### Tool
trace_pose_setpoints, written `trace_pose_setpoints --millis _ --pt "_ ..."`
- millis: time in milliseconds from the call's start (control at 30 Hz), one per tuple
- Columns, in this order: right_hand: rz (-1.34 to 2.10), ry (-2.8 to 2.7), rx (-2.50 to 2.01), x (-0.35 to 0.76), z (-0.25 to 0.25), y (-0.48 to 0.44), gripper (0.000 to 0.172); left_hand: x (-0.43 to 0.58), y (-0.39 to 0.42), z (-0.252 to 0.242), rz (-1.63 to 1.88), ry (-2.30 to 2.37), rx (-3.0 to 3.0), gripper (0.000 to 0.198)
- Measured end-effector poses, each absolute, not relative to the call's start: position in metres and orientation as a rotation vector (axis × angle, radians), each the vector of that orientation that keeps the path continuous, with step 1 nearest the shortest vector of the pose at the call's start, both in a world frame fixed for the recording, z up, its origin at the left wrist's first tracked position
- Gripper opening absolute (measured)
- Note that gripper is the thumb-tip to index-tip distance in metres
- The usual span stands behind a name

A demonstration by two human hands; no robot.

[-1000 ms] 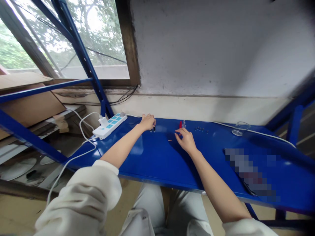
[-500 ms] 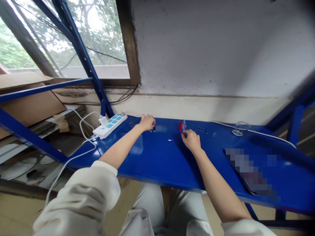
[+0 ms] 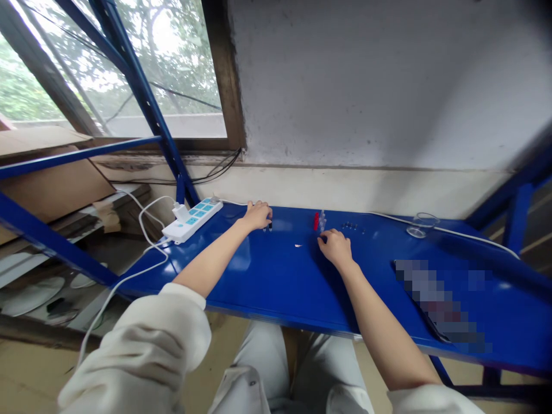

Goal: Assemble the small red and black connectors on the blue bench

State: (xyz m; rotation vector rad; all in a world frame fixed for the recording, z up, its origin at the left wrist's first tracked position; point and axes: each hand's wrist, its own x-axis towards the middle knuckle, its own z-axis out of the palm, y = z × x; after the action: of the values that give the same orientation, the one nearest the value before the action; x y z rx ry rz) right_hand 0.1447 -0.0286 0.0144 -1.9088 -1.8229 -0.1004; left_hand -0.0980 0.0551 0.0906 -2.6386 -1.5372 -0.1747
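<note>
on the blue table [image 3: 267, 270], left hand [image 3: 257, 215] pinches dark pin [image 3: 269, 227]; right hand [image 3: 336, 247] curled shut.

Glossy blue shelf [image 3: 276, 276], white power strip [image 3: 192, 221] with turquoise sockets, small red piece [image 3: 316, 221].

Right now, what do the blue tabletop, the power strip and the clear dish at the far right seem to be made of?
Blue tabletop: likely painted sheet metal, glossy; it throws soft reflections and has a thin front edge.
Power strip: white moulded plastic, smooth, with light blue socket faces.
Clear dish: transparent, glass or clear plastic; too small to tell which.
</note>
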Motion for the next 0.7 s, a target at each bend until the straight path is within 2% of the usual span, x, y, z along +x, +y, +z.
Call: trace_pose_setpoints --millis 333,433,700 --pt "-0.058 -1.867 -1.921 0.144 0.005 -0.025 0.028 -0.061 0.029 0.086 -0.668 -1.235 -2.733 0.025" --pt "-0.014 -1.893 -1.964 0.142 0.001 -0.023 0.034 -0.038 0.019 0.069 -0.677 -1.161 -2.797 0.028" --pt "0.093 -1.928 -2.047 0.138 0.0 -0.023 0.048 0.008 0.016 0.025 -0.611 -1.392 -2.818 0.051"
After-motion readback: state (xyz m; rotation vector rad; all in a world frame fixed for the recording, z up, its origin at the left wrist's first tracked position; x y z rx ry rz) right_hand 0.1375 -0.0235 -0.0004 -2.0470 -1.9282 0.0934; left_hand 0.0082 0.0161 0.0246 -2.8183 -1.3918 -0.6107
